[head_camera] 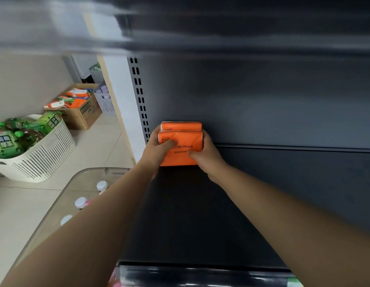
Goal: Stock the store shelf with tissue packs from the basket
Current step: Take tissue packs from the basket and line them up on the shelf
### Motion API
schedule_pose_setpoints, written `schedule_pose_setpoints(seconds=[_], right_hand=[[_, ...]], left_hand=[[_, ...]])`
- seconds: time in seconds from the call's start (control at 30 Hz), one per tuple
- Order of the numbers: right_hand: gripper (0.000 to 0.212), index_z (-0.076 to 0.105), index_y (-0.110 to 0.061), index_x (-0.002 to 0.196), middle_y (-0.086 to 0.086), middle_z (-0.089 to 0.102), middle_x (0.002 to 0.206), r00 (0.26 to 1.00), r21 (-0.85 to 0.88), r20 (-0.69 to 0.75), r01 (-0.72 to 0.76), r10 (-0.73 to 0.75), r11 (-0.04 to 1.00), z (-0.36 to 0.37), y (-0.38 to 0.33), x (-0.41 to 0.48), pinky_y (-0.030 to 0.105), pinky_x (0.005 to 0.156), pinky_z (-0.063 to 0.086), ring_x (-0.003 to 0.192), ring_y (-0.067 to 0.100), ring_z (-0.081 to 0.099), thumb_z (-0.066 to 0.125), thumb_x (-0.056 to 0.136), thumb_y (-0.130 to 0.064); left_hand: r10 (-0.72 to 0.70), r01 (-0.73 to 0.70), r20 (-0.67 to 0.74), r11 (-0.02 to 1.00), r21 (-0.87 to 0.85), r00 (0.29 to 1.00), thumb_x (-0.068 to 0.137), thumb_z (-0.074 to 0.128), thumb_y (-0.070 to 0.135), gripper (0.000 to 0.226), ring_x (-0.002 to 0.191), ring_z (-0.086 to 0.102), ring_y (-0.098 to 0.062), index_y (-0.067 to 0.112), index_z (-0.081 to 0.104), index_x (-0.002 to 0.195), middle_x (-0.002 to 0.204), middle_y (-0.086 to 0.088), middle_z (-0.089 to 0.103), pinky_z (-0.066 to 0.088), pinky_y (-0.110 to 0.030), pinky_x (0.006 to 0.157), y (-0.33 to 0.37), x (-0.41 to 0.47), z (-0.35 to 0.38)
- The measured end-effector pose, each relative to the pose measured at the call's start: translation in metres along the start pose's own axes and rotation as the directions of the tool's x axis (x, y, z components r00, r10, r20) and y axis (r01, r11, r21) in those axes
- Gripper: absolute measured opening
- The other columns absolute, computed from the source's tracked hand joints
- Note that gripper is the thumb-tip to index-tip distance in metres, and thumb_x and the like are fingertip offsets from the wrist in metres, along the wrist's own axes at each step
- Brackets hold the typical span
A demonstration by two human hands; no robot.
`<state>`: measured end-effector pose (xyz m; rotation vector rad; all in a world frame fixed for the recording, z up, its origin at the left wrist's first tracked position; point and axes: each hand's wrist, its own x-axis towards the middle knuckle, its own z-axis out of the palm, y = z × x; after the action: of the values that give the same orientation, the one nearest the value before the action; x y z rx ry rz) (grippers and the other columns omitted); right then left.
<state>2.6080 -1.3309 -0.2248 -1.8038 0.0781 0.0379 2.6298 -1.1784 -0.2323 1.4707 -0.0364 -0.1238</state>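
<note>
Two orange tissue packs sit on the dark shelf [200,214] near its back left corner. The rear pack [181,126] stands against the back panel. The front pack [183,149], printed "COTTON TISSUE", is held between both hands. My left hand [157,149] grips its left end with the thumb on top. My right hand [205,154] grips its right end, thumb on the front face. Both arms reach deep into the shelf.
A white slotted basket [47,154] of green bottles stands on the tiled floor at left. Behind it is a cardboard box [84,114] with orange and white packs. A clear bin [61,195] with white-capped bottles lies below my left arm. The upper shelf overhangs.
</note>
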Motion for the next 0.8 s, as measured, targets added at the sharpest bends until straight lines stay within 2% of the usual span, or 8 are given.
schedule_pose_setpoints(seconds=[0.1,0.27,0.4,0.5,0.67,0.8], right_hand=[[0.065,0.030,-0.029,0.142,-0.006,0.052,0.123,1.000,-0.007,0.005,-0.018,0.018,1.000,0.001,0.002,0.000,0.030,0.087,0.040,0.110,0.011,0.049,0.060,0.088,-0.008],[0.063,0.031,-0.029,0.141,-0.009,0.051,0.118,1.000,-0.004,0.009,-0.018,0.018,1.000,0.002,0.002,0.000,0.027,0.083,0.039,0.105,0.008,0.049,0.058,0.089,-0.006],[0.063,0.031,-0.026,0.142,-0.004,0.053,0.123,1.000,-0.005,0.019,-0.022,0.022,1.000,0.002,0.002,-0.002,0.029,0.088,0.040,0.109,0.011,0.050,0.058,0.088,-0.006],[0.061,0.032,-0.026,0.139,-0.008,0.052,0.116,1.000,-0.021,0.020,-0.022,0.022,1.000,0.000,0.001,-0.004,0.028,0.086,0.038,0.110,0.012,0.049,0.059,0.088,-0.008],[0.066,0.028,-0.025,0.145,0.000,0.049,0.136,1.000,-0.019,0.006,-0.017,0.017,1.000,-0.003,-0.006,-0.008,0.034,0.097,0.039,0.124,0.018,0.047,0.063,0.089,-0.025],[0.072,0.022,-0.024,0.148,-0.004,0.045,0.139,1.000,-0.037,0.000,0.016,-0.016,0.999,-0.008,-0.014,-0.014,0.036,0.102,0.040,0.126,0.017,0.045,0.063,0.090,-0.028]], left_hand=[[-0.004,0.004,0.007,1.000,0.024,1.000,0.088,0.064,0.013,0.051,0.111,0.060,-0.026,0.039,0.045,0.128,0.121,-0.001,0.061,0.053,-0.048,0.091,-0.001,0.002,-0.002],[-0.019,0.018,0.005,0.998,0.066,1.000,0.089,0.065,0.018,0.039,0.108,0.061,-0.021,0.048,0.048,0.109,0.114,0.005,0.062,0.052,-0.042,0.089,-0.004,0.003,-0.002],[-0.031,0.033,-0.025,0.995,0.093,0.999,0.088,0.067,0.020,0.039,0.105,0.061,-0.017,0.040,0.047,0.117,0.109,0.009,0.063,0.051,-0.034,0.081,-0.006,0.003,-0.003],[-0.035,0.039,-0.040,0.992,0.119,0.999,0.087,0.068,0.021,0.044,0.106,0.061,-0.018,0.035,0.046,0.122,0.111,0.007,0.063,0.051,-0.037,0.085,-0.003,0.001,-0.003],[-0.008,0.015,-0.042,0.987,0.162,0.999,0.084,0.074,0.023,0.051,0.106,0.060,-0.015,0.034,0.045,0.124,0.111,0.009,0.062,0.050,-0.039,0.089,0.001,-0.004,-0.005],[0.033,-0.023,-0.041,0.976,0.216,0.999,0.082,0.075,0.028,0.043,0.095,0.058,-0.003,0.045,0.046,0.107,0.103,0.018,0.060,0.049,-0.027,0.076,0.006,-0.010,-0.003]])
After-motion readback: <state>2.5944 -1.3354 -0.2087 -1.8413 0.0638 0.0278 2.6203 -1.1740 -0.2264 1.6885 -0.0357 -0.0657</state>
